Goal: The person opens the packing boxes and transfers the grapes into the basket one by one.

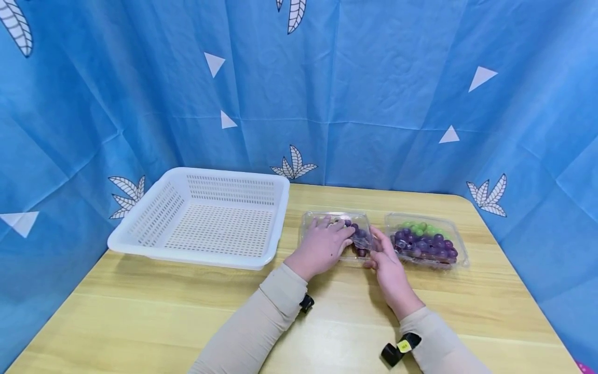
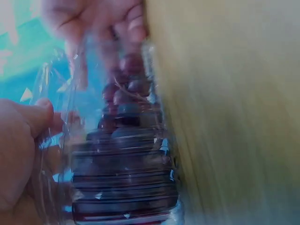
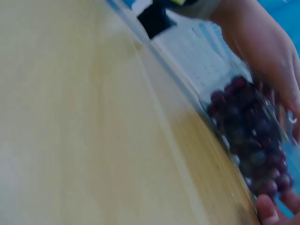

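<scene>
A clear plastic clamshell box point(image 1: 312, 223) of dark purple grapes point(image 1: 359, 252) sits on the table at the centre right. My left hand point(image 1: 322, 244) lies across its lid with the fingers spread. In the left wrist view, those fingers show through the clear plastic, and the thumb point(image 2: 43, 107) is at the lid's edge. My right hand point(image 1: 389, 270) grips the box's right end, its fingertips point(image 3: 267, 210) at the lower corner. Dark grapes point(image 3: 255, 126) fill the box in the right wrist view.
A second clear box point(image 1: 460, 239) with green and purple grapes stands to the right, close beside my right hand. On the left is a white slotted plastic basket point(image 1: 275, 244). Blue patterned cloth point(image 1: 374, 93) hangs behind the wooden table point(image 1: 345, 322).
</scene>
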